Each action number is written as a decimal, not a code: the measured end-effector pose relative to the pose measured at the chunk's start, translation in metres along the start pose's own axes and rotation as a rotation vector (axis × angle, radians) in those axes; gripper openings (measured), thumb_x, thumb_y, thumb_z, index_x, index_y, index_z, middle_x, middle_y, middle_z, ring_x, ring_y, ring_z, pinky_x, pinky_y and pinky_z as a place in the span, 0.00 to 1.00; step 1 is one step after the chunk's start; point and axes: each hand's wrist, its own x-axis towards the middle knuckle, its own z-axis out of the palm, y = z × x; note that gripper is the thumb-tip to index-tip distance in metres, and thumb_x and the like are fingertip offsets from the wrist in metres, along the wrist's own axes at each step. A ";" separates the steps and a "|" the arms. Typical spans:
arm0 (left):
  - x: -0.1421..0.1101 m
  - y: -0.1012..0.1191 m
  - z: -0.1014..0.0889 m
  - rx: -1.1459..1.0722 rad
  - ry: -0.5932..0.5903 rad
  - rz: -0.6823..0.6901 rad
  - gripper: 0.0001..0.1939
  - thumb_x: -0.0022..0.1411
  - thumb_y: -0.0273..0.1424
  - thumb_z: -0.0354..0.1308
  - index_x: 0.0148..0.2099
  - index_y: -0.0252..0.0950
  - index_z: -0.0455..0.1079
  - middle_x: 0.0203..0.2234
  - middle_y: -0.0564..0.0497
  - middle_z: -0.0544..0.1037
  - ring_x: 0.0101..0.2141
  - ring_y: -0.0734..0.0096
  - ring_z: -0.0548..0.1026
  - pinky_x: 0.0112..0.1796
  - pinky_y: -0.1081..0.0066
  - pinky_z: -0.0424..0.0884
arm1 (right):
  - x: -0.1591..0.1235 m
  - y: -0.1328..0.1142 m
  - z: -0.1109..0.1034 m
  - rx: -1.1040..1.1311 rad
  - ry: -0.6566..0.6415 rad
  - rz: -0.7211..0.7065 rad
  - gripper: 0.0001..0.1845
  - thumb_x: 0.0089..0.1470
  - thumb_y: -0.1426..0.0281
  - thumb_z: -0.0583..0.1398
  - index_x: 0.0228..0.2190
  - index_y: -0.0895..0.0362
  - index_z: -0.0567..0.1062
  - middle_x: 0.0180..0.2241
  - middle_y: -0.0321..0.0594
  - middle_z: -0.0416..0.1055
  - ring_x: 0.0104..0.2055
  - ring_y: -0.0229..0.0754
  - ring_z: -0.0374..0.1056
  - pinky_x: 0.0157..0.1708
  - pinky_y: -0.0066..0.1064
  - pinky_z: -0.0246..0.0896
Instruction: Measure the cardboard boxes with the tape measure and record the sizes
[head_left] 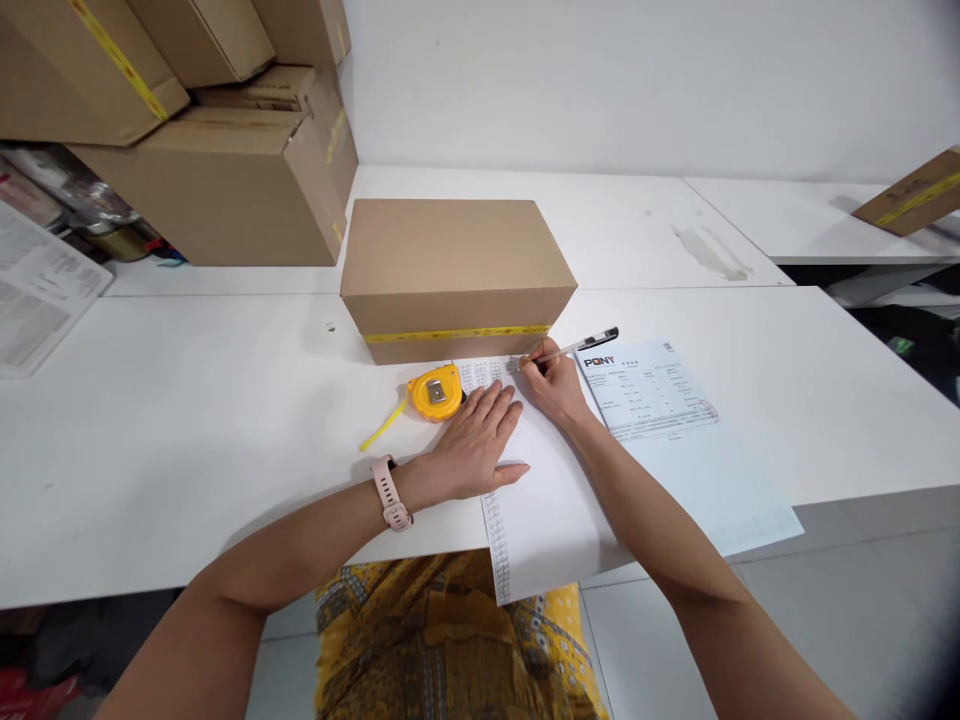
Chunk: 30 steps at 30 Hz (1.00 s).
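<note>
My right hand [553, 385] is closed around a pen [589, 342] with a clear barrel and black end, its tip hidden by the fingers near the top of a white paper sheet [551, 520]. Small handwriting runs along that sheet's left side and top. My left hand [480, 440] lies flat on the paper, fingers spread, a pinkish watch strap on its wrist. Touching or very close to its fingertips is a yellow tape measure [436, 392], with a short length of tape pulled out. Just behind stands a closed cardboard box [457, 250] with yellow tape across its front.
To the right lies a printed form [645, 390] headed PONY, over pale blue paper [720, 490]. Stacked cardboard boxes [217, 180] fill the back left. Another carton [915, 195] stands at the far right. The white table's [187, 440] front edge runs below my forearms.
</note>
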 end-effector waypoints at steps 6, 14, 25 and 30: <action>0.000 -0.001 0.001 0.012 0.012 0.003 0.45 0.69 0.56 0.47 0.72 0.24 0.50 0.72 0.31 0.49 0.72 0.42 0.45 0.69 0.51 0.38 | 0.000 0.002 0.000 0.035 -0.012 -0.019 0.06 0.49 0.67 0.58 0.26 0.52 0.64 0.20 0.30 0.62 0.25 0.37 0.57 0.28 0.31 0.52; 0.000 0.000 0.001 0.008 0.008 0.005 0.45 0.69 0.56 0.47 0.72 0.24 0.50 0.72 0.31 0.48 0.72 0.42 0.45 0.69 0.51 0.38 | 0.001 0.003 0.000 0.021 0.008 -0.026 0.06 0.50 0.67 0.58 0.26 0.52 0.63 0.20 0.29 0.61 0.25 0.37 0.57 0.29 0.31 0.52; 0.001 0.000 -0.001 -0.008 -0.001 0.000 0.44 0.69 0.55 0.47 0.72 0.24 0.51 0.72 0.31 0.49 0.72 0.43 0.45 0.69 0.51 0.38 | 0.001 -0.002 -0.002 -0.014 0.013 -0.005 0.06 0.50 0.67 0.58 0.26 0.52 0.63 0.20 0.29 0.62 0.25 0.37 0.58 0.28 0.31 0.52; 0.000 0.000 0.000 -0.020 -0.001 -0.005 0.44 0.69 0.55 0.48 0.72 0.24 0.51 0.72 0.31 0.49 0.72 0.44 0.44 0.69 0.51 0.37 | 0.001 -0.002 -0.003 -0.012 0.005 -0.017 0.06 0.50 0.68 0.57 0.26 0.52 0.63 0.20 0.29 0.61 0.25 0.37 0.58 0.29 0.31 0.53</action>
